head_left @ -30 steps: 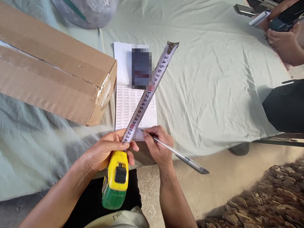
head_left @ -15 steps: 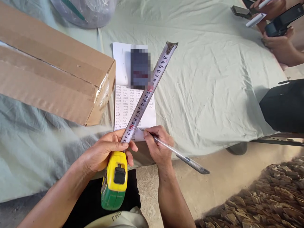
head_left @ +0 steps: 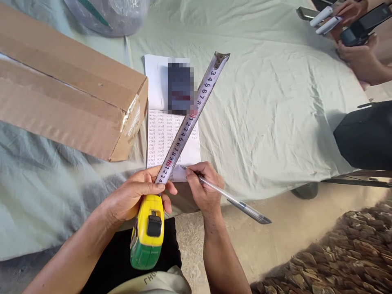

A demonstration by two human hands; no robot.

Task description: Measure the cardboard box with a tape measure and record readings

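My left hand (head_left: 137,192) is closed on a yellow and green tape measure (head_left: 147,232), thumb pressed on its drawn-out blade (head_left: 184,132). The blade slants up and right across an open notebook (head_left: 190,153), its metal end past the page edge. Rows of small handwriting fill much of the lower page. My right hand (head_left: 206,185) grips a clear pen (head_left: 226,195), its tip at the page just right of the blade. A dark, pixelated object (head_left: 180,87) lies on the upper page, partly behind the blade.
A long cardboard box (head_left: 73,90) lies left of the notebook on the pale green cloth (head_left: 260,106). A clear plastic container (head_left: 107,16) stands behind it. At the far right, another person's hands (head_left: 358,53) hold a black device (head_left: 364,28), near a black object (head_left: 361,136).
The other person's hand and white pens at the upper right have shifted slightly. My pen tip stays near the same spot, and the tape measure is practically still.
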